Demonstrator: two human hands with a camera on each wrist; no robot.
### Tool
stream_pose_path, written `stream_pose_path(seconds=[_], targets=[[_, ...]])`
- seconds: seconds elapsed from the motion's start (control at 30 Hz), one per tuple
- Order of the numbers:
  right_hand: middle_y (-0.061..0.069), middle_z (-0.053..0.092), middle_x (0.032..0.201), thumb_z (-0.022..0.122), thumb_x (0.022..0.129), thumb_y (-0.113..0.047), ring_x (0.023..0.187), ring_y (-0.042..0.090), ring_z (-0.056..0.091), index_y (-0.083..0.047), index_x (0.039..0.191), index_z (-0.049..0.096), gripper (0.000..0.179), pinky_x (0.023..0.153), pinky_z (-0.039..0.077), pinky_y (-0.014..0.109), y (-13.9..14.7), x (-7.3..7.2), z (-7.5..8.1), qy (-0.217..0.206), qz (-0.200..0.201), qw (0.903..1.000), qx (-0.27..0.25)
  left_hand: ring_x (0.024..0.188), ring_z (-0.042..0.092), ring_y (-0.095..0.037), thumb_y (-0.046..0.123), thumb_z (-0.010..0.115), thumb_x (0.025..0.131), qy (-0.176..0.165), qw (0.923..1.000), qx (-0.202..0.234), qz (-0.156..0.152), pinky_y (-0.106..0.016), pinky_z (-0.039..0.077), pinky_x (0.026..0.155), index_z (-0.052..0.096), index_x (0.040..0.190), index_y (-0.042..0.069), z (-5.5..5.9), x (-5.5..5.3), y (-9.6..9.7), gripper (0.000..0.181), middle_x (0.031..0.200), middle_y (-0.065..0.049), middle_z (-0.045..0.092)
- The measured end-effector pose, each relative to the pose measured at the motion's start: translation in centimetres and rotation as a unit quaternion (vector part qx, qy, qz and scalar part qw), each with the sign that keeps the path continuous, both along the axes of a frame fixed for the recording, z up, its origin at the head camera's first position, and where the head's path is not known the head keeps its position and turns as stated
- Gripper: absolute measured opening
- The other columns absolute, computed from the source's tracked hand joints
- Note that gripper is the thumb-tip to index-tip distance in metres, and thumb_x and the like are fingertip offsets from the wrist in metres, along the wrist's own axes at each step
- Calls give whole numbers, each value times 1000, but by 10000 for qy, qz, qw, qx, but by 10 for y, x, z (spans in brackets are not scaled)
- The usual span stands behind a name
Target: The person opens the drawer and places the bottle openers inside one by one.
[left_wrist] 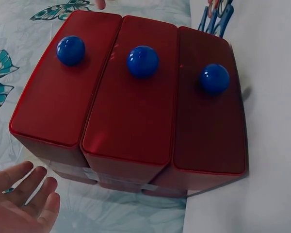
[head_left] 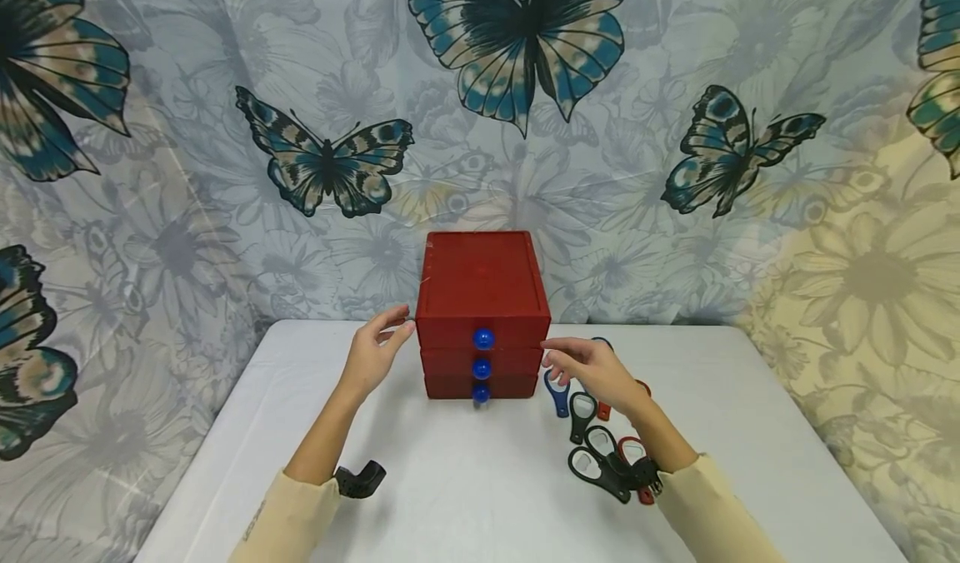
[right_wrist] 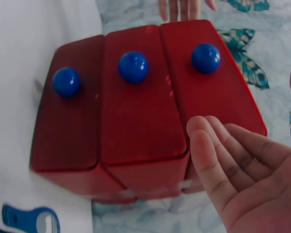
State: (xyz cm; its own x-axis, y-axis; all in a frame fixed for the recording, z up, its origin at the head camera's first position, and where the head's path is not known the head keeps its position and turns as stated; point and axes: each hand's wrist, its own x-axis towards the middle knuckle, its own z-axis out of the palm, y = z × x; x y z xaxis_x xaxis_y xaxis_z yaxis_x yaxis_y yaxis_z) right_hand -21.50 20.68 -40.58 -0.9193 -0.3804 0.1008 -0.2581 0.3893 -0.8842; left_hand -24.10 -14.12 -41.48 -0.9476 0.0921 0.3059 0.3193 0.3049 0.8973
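Note:
A red chest of three stacked drawers [head_left: 483,276] stands on the white table, each drawer front bearing a round blue knob [head_left: 483,339]. My left hand [head_left: 375,351] is at the chest's left side, fingers relaxed and holding nothing. In the left wrist view a small gap shows between that hand [left_wrist: 24,199] and the chest. On the opposite side is my right hand [head_left: 596,371], also without anything in its grasp. Its fingers [right_wrist: 206,155] lie close against the chest's side in the right wrist view; whether they touch it I cannot tell.
Several small handled tools with oval ring heads, in black [head_left: 582,417], blue [head_left: 557,392] and red [head_left: 631,449], lie on the table [head_left: 465,496] right of the chest, partly under my right arm. A butterfly-print cloth [head_left: 600,238] hangs close behind.

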Motion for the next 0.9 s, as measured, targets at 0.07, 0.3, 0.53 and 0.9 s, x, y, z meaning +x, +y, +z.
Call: stream_pose_path(seconds=[0.07, 0.3, 0.53, 0.9], targets=[[26, 68, 101, 55, 100, -22, 76, 11, 68, 8, 128, 57, 41, 73, 59, 30, -5, -1, 1, -57, 11, 10000, -81, 125, 53, -32, 22, 59, 98, 3, 10000, 24, 30, -49, 44, 106, 53, 136, -2, 2, -2, 2, 45, 136, -20, 57], [28, 67, 99, 54, 101, -26, 79, 22, 69, 11, 125, 58, 45, 73, 59, 26, -25, -7, 3, -239, 77, 9993, -294, 125, 53, -31, 21, 58, 99, -248, 9995, 56, 159, -47, 44, 107, 54, 135, -3, 9, -7, 9, 43, 137, -21, 57], [25, 69, 95, 53, 101, -33, 77, 22, 69, 7, 120, 63, 45, 74, 60, 31, -47, -13, 0, -536, -43, 9982, -282, 119, 55, -33, 21, 57, 99, -412, 9983, 124, 395, -46, 45, 105, 56, 133, -2, 13, -10, 15, 41, 131, -21, 61], [21, 71, 89, 56, 99, -36, 73, 22, 70, 7, 110, 67, 46, 72, 61, 34, -79, -19, -8, -687, -205, 9966, -395, 112, 60, -29, 28, 65, 94, -110, 9979, 354, 530, -44, 49, 101, 62, 127, 5, 8, -17, 17, 40, 122, -15, 66]])
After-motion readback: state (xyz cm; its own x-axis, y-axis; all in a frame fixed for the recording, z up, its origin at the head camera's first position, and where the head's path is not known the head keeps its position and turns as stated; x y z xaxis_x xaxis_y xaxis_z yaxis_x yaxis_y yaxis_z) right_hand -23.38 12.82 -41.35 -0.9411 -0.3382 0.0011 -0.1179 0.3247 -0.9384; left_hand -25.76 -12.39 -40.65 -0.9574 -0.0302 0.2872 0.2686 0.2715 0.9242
